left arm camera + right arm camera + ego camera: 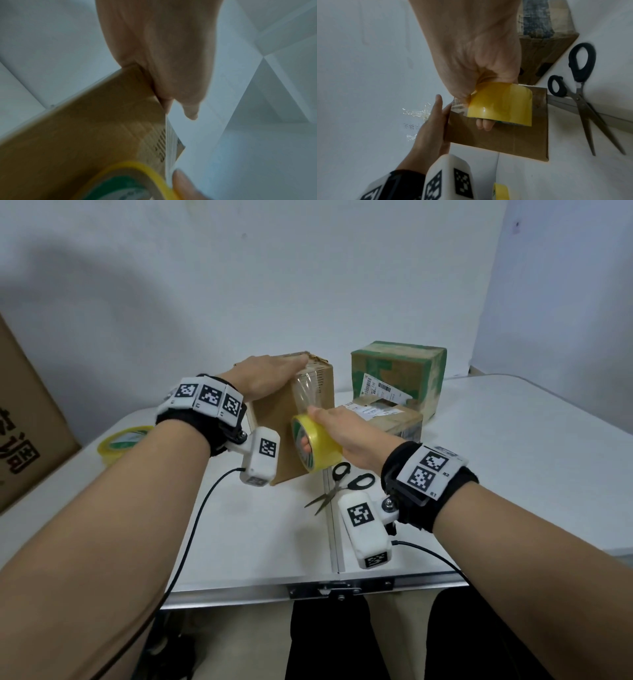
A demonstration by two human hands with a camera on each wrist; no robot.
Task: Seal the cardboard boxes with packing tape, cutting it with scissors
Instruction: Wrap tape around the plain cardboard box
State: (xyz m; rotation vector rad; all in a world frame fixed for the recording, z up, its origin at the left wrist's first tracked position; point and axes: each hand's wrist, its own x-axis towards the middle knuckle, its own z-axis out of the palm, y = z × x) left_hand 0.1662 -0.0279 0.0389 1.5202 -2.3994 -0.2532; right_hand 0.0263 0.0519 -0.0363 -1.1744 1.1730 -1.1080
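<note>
1. A spare tape roll [120, 444] lies at the far left of the bench [513, 460], well clear of the work.
2. The left hand [270, 378] lies flat on top of the brown box [274, 436], fingers straight, pressing it steady. The box stands upright near the bench's middle; it looks light and likely to slide, so that press matters.
3. The right hand [352, 436] grips the yellow tape roll [317, 445], fingers curled through its core, against the box's front face. A clear strip runs from it up to the top edge. The tape is thin and sticky, best held by the roll.
4. The scissors [337, 486] lie open just below the right wrist, within reach.
5. Two more boxes, a flat one [394, 419] and a green-printed one [400, 371], stand beside; neither blocks the pull.
</note>
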